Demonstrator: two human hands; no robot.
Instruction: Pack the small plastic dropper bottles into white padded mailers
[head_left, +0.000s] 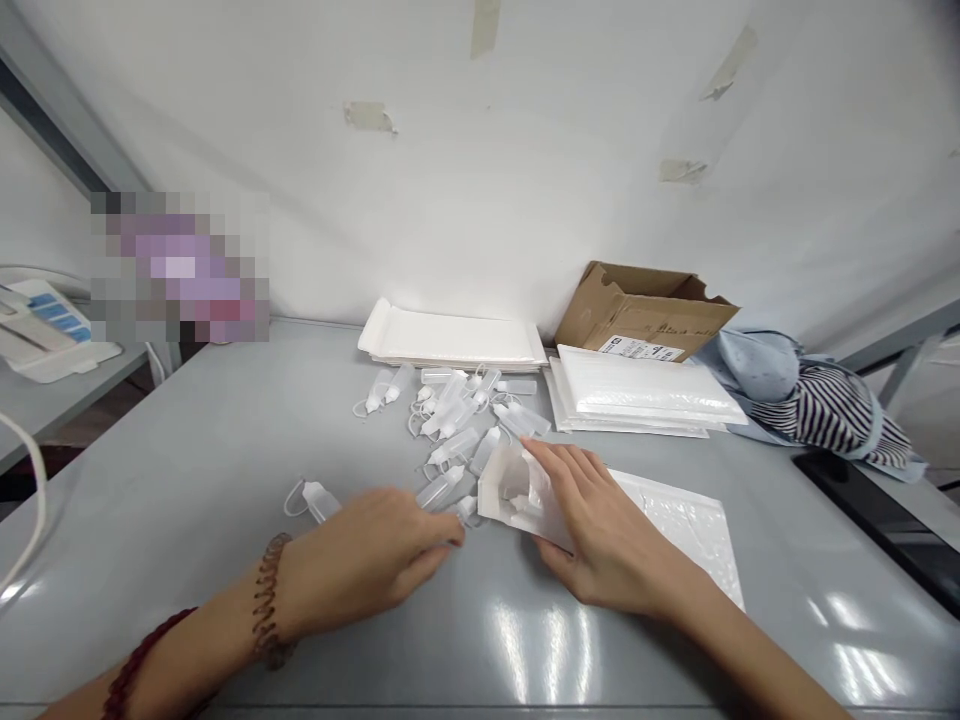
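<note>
My right hand [592,520] is closed around a white bubble mailer [694,530], fingers on top and thumb beneath. The mailer's mouth gapes toward the left, and white-tipped plastic shows inside it. My left hand [375,550] has its fingers curled at a small clear squeeze bottle [466,508], whose white cap sticks out past the index finger. The rest of that bottle is hidden. Behind the hands lies a loose pile of similar squeeze bottles [450,400] with looped cap straps. Another capped bottle [321,500] lies partly behind my left hand.
A stack of white mailers [457,340] lies by the wall, and padded mailers [645,390] are stacked right of it. Behind these stands an open cardboard box [645,310]. Folded cloth [825,400] and a black phone-like slab [885,520] lie on the grey table [225,430].
</note>
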